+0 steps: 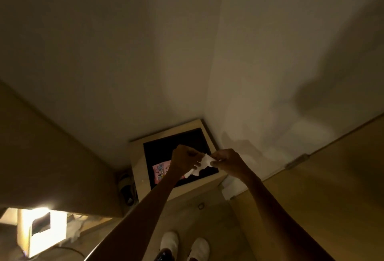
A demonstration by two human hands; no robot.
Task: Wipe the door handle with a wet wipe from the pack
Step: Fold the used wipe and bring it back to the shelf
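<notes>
**Wipe stretched between both hands; door handle out of sight**

The wet wipe [202, 164] is held in the air between the two hands, over the small cabinet. The left hand [184, 160] pinches one end, its grip narrow and closed on the sheet; the right hand [225, 160] pinches the other end the same way. The wipe's long axis runs roughly from one grip to the other, with a crumpled tail hanging below the left grip toward the person. It looks only partly unfolded, so the step in hand is probably spreading it out.

The pack [161, 172], pink and printed, lies flat on the dark top of the cabinet [145, 192], just below and to the left-hand side of the left grip, partly hidden by that forearm. Whether it is closed cannot be told.

The door handle does not show. A pale panel that may be a door [342, 177] stands well away on the right grip's side, with what looks like a hinge [296, 162] on its edge. If that is the door, the right hand is the nearer one, and the move would call for a turn to that side.

The room is dim and warm-lit. The cabinet sits in a corner of plain walls [166, 53]. A lit box-shaped lamp [41, 229] sits on the floor far to the left. The person's white shoes [185, 246] stand on the floor [207, 215] below both grips.
</notes>
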